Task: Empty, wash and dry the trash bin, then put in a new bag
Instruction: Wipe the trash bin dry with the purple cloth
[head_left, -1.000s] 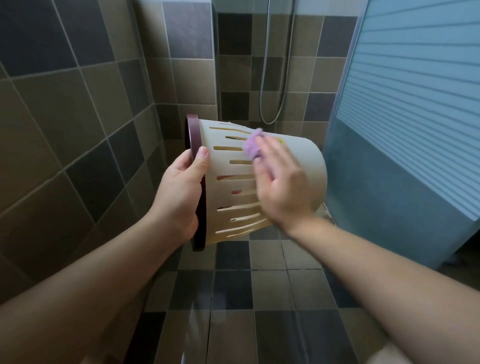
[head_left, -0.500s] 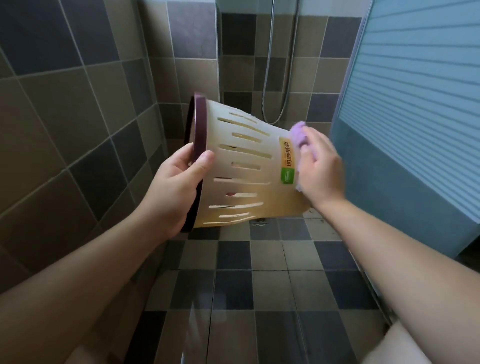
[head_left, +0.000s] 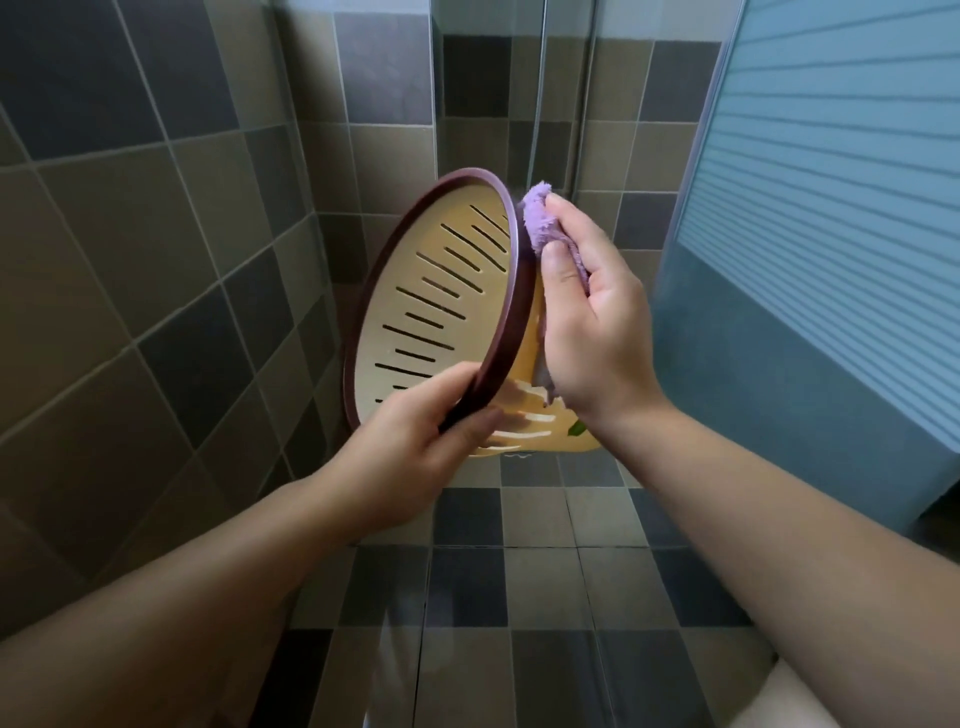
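Both hands busy: L (head_left: 415, 441) grips bin rim (head_left: 506, 332), R (head_left: 597, 332) pinches cloth (head_left: 540, 223).

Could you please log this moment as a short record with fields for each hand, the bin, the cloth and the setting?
left hand: left hand grips the lower part of the dark rim
right hand: right hand holds the purple cloth against the rim's outer side
bin: trash bin, cream with slots, held in the air, its opening towards the camera
setting: tiled floor, tiled wall, blue panel at right
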